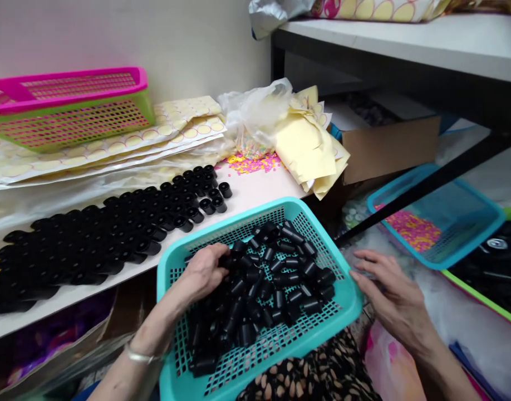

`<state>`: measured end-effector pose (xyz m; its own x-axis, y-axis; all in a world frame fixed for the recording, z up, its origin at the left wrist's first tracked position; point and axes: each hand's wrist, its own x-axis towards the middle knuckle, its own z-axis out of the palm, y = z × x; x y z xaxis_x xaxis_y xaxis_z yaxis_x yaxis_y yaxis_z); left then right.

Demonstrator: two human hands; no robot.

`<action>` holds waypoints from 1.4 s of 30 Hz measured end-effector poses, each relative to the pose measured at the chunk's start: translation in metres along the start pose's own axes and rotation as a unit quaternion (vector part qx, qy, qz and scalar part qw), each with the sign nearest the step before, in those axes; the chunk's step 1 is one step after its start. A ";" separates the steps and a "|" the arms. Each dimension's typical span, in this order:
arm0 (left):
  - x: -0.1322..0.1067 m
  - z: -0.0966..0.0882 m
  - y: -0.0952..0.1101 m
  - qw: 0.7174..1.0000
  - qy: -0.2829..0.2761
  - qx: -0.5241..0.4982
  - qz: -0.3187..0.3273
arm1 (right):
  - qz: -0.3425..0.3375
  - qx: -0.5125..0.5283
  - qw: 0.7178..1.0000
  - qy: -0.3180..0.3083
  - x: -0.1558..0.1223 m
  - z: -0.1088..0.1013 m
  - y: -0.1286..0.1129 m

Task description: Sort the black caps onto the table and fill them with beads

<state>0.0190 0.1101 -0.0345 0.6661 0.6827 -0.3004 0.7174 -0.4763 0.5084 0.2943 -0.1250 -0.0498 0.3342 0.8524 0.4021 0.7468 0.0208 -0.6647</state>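
Note:
A turquoise plastic basket (pixel 351 295) sits tilted in front of me, holding a heap of small black cylindrical caps (pixel 280 264). My left hand (pixel 205 270) reaches over its left side, thumb and fingers curled in around a black cap at the heap's edge; the fingertips are partly hidden. Just outside the basket's right rim is my right hand (pixel 391 287), fingers spread and holding nothing, the fingertips close to the rim. On the white table to the left, many black caps (pixel 109 228) stand upright in tightly packed rows.
A pink and green basket (pixel 72 111) rests on sticker sheets (pixel 188 120) at the back. Pink and yellow bits (pixel 255 162) lie near crumpled yellow paper (pixel 308 142). To the right are a blue basket (pixel 468 223), a cardboard box (pixel 389 147) and a dark slanted bar (pixel 422 192).

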 end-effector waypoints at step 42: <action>0.076 0.014 0.109 0.971 -0.154 -0.160 0.086 | 0.441 0.180 0.803 0.358 -0.065 -0.051 0.143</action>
<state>0.1509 0.1025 -0.0131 0.8358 0.3855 -0.3910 0.5224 -0.3389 0.7824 0.4089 -0.2044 -0.1388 0.9831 0.1021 -0.1517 -0.1336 -0.1660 -0.9770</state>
